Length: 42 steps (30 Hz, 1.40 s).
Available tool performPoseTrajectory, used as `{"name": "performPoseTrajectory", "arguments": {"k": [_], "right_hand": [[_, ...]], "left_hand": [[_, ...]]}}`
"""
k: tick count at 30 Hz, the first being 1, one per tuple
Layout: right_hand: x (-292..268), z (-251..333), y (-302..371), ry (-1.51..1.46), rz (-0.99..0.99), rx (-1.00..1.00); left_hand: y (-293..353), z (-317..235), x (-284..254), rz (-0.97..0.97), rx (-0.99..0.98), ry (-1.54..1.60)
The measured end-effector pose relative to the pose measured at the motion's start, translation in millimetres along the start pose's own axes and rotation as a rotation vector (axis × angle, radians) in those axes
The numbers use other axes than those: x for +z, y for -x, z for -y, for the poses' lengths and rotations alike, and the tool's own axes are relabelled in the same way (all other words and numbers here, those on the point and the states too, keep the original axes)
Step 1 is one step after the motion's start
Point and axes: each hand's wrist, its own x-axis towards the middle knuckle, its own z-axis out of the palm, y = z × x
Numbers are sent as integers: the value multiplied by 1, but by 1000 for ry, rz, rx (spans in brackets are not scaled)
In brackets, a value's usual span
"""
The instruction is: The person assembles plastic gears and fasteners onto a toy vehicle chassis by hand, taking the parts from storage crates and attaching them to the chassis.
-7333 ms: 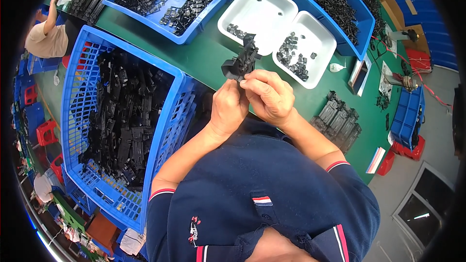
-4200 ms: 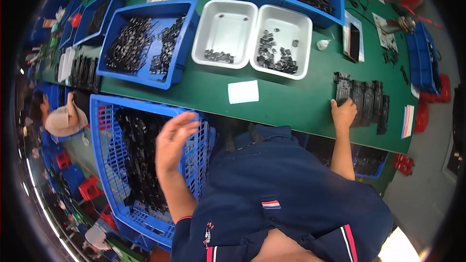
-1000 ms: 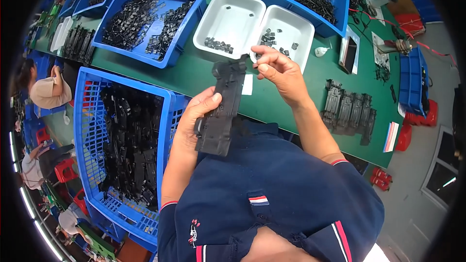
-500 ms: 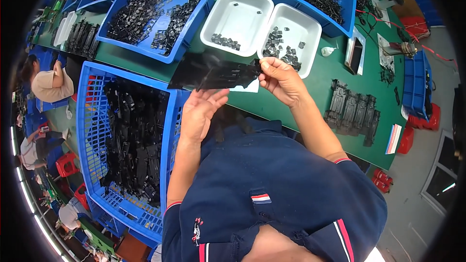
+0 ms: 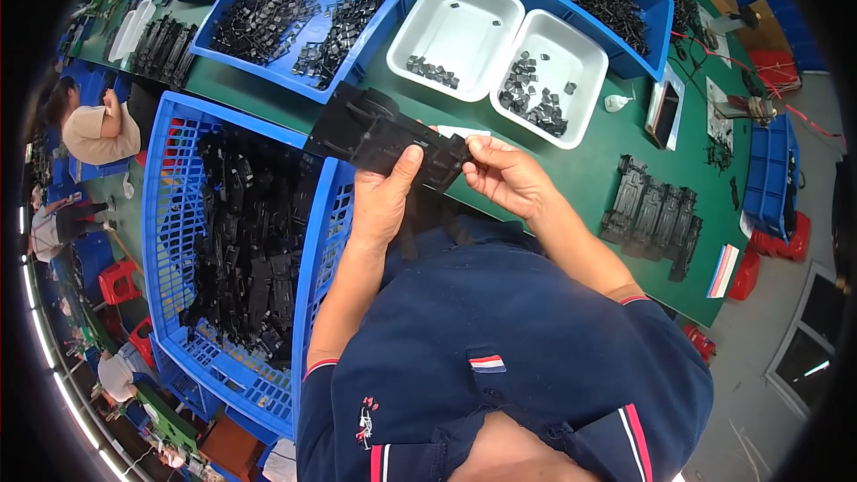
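Both hands hold a long, flat black moulded plastic part (image 5: 370, 129) over the table's near edge. My left hand (image 5: 379, 205) is closed on its near side, thumb on top and fingers hidden underneath. At its right end, my right hand (image 5: 513, 180) pinches the part between thumb and fingers; whether a smaller piece is also in that pinch cannot be seen. Just beyond stand two white trays, the left tray (image 5: 455, 27) and the right tray (image 5: 576, 54), each with small black pieces inside. On the table to the right lies a row of similar black parts (image 5: 652, 214).
A blue perforated crate (image 5: 308, 303) full of black parts (image 5: 259, 250) stands at my left. Blue bins of small black pieces, a left bin (image 5: 317, 40) and a right bin (image 5: 662, 31), line the green table (image 5: 500, 192). A person (image 5: 98, 129) sits at far left.
The black part has turned and tilted, its moulded side now showing more. My left hand has gone from open fingers beneath it to a grip with the thumb on top.
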Motion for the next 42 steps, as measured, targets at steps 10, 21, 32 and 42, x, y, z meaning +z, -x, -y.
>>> {"name": "performPoseTrajectory", "arguments": {"k": [10, 21, 32, 42], "right_hand": [[-10, 9, -3, 146, -84, -105], [-3, 3, 0, 214, 215, -70], [-2, 60, -2, 511, 220, -166], [13, 51, -11, 671, 192, -103]], "left_hand": [[0, -12, -11, -136, 46, -64], [-1, 8, 8, -132, 181, -83], [3, -14, -37, 227, -628, 301], [7, -25, -18, 334, -682, 377]]}}
